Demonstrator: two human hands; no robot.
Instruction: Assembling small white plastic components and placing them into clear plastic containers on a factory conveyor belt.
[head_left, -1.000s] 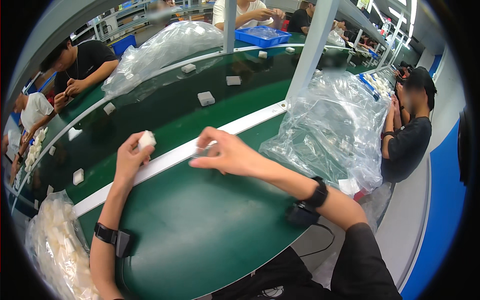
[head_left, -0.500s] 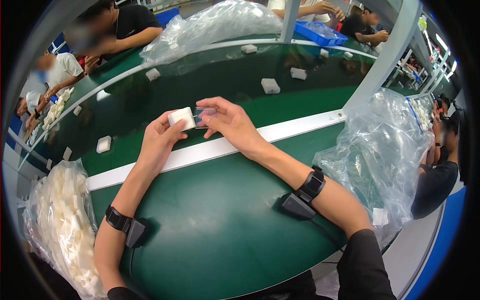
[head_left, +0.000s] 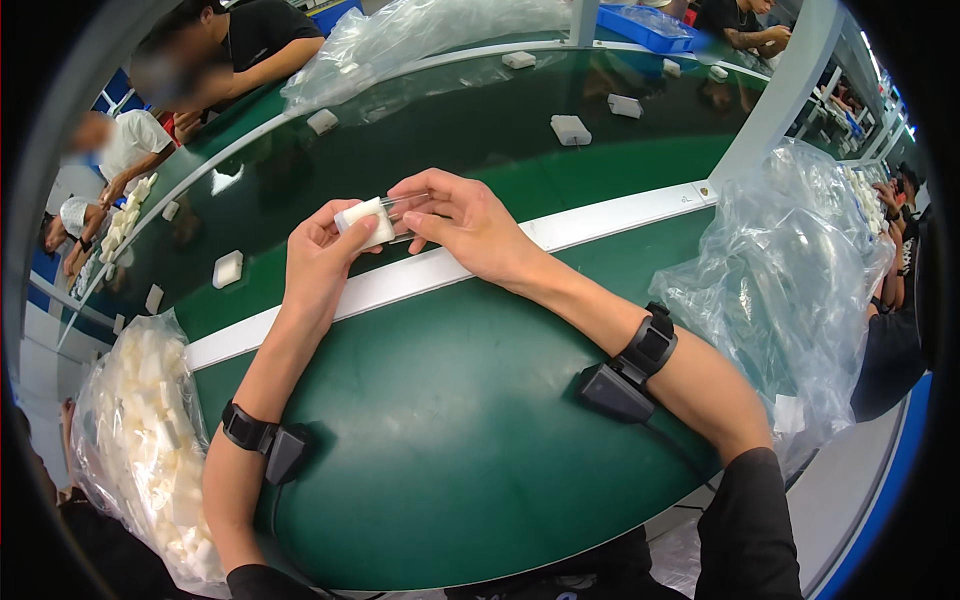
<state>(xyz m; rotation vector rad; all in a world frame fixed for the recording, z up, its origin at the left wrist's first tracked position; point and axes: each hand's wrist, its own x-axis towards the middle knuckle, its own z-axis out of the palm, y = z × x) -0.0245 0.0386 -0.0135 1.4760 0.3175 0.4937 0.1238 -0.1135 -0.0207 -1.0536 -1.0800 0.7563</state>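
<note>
Between thumb and fingers, my left hand [head_left: 325, 255] grips a small white block [head_left: 366, 221]. Against the block's right side sits a clear plastic case [head_left: 402, 204], pinched by my right hand [head_left: 465, 222] with thumb below and fingers above. Block and case touch; whether the block's end is inside the case I cannot tell. Both hands are raised over the white rail [head_left: 590, 222] at the near edge of the dark green conveyor belt [head_left: 450, 135].
Several white blocks, one of them a pale block [head_left: 571, 130], lie along the belt. A bag of white blocks [head_left: 150, 440] stands at lower left; a clear plastic bag [head_left: 780, 300] lies at right. Beyond the belt are a large plastic sheet [head_left: 430, 40], a blue tray [head_left: 645, 27] and co-workers.
The clear case has turned from face-on to nearly edge-on and now sits against the white block. My view has shifted, so the surroundings appear slightly displaced.
</note>
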